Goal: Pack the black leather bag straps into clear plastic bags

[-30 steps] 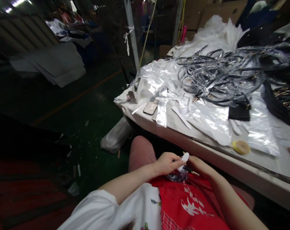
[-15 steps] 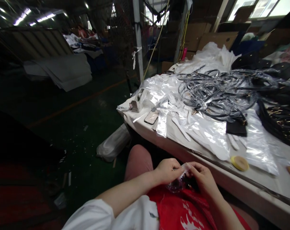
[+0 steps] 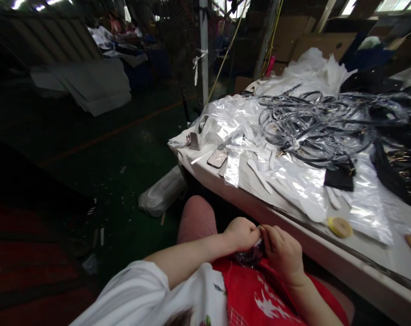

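Over my lap, my left hand (image 3: 242, 233) and my right hand (image 3: 284, 249) meet at the fingertips. Both are closed in a pinch on a clear plastic bag (image 3: 249, 258) that hangs below them. Something dark shows inside the plastic, but its kind is not clear. White serrated edging shows between the hands, and the fingers partly cover it. Beneath the bag lies a red apron (image 3: 256, 290) with white print.
A white-covered table (image 3: 222, 183) stands ahead and right. On it lie plastic-wrapped black straps (image 3: 314, 122), a phone (image 3: 217, 157), a white serrated strip (image 3: 259, 176), a black pouch (image 3: 339, 179) and a yellow tape roll (image 3: 340, 227). A wrapped roll (image 3: 162, 192) lies on the floor.
My hands have drawn closer together, and my right hand has turned with its fingers curled in more. Less of the plastic bag shows between them. The camera view has shifted slightly.
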Demonstrator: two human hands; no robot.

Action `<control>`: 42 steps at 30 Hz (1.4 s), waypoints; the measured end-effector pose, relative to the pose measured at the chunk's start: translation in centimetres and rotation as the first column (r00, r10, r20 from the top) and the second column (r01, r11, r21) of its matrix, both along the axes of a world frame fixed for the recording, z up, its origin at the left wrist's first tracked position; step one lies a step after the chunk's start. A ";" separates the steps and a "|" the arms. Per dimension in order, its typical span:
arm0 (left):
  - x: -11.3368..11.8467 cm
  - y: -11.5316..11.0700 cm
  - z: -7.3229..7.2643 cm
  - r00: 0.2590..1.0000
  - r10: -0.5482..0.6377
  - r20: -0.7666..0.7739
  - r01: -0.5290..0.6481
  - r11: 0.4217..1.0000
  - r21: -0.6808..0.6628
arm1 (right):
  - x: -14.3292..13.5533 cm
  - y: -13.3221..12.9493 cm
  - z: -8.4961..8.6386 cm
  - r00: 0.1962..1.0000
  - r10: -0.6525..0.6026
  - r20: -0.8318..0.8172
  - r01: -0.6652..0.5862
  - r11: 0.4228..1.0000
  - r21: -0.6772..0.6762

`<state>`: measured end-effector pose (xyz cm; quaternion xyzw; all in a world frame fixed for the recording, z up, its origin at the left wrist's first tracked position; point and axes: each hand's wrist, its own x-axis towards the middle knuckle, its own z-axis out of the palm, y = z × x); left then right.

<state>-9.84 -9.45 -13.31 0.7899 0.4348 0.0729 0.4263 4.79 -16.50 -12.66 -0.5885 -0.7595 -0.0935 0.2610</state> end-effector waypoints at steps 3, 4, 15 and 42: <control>0.1 -0.1 0.8 0.998 -0.018 -0.054 0.019 1.000 0.015 | 0.2 0.1 -0.1 1.000 0.015 0.018 -0.014 1.000 -0.015; 0.1 0.0 1.1 0.998 -0.034 -0.056 0.035 0.999 0.013 | 0.3 0.1 0.0 1.000 0.011 -0.023 -0.012 1.000 -0.019; -0.2 0.6 0.5 0.993 -0.052 0.102 0.072 0.976 -0.206 | 1.1 0.6 1.5 0.919 -0.198 -0.340 0.131 0.969 -0.209; -1.5 1.0 2.6 0.917 -0.189 0.350 0.197 0.980 0.014 | 0.5 0.8 2.4 0.628 -0.331 -0.704 0.030 0.915 -0.403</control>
